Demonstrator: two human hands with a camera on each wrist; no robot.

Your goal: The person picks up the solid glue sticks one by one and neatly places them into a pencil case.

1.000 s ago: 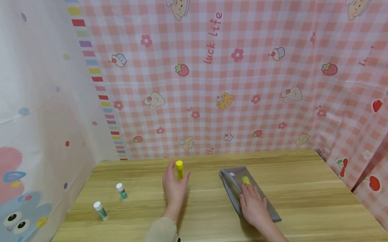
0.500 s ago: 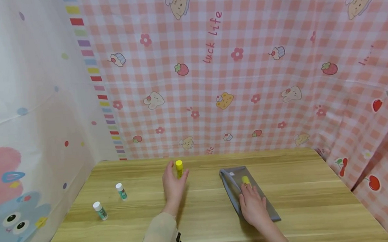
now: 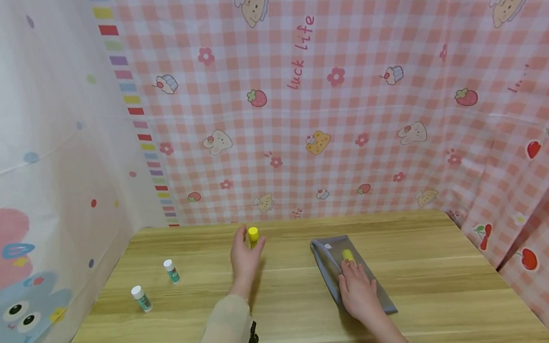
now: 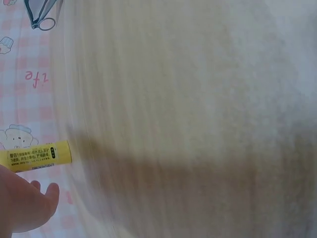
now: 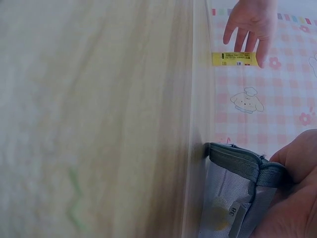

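Observation:
A yellow glue stick (image 3: 253,237) stands upright on the table. My left hand (image 3: 244,257) is around it, thumb on the right and fingers on the left, with a gap beside the stick in the head view. In the right wrist view the left fingers (image 5: 241,39) reach straight to the stick's side. My right hand (image 3: 359,292) holds a grey mesh zipper pouch (image 3: 381,295) at its zipped edge, the thumb (image 5: 299,153) over that edge. A second yellow glue stick (image 3: 347,254) shows dimly through the mesh, partly hidden by the right fingers.
Two white-capped glue sticks with green labels, a nearer one (image 3: 142,298) and a farther one (image 3: 171,271), stand on the left of the wooden table (image 3: 291,296). A pink checked cloth (image 3: 375,113) hangs behind, and a white patterned one (image 3: 66,168) at the left.
My left hand has edged slightly forward, its thumb covering more of the lower yellow glue stick. The right hand and pouch have stayed put.

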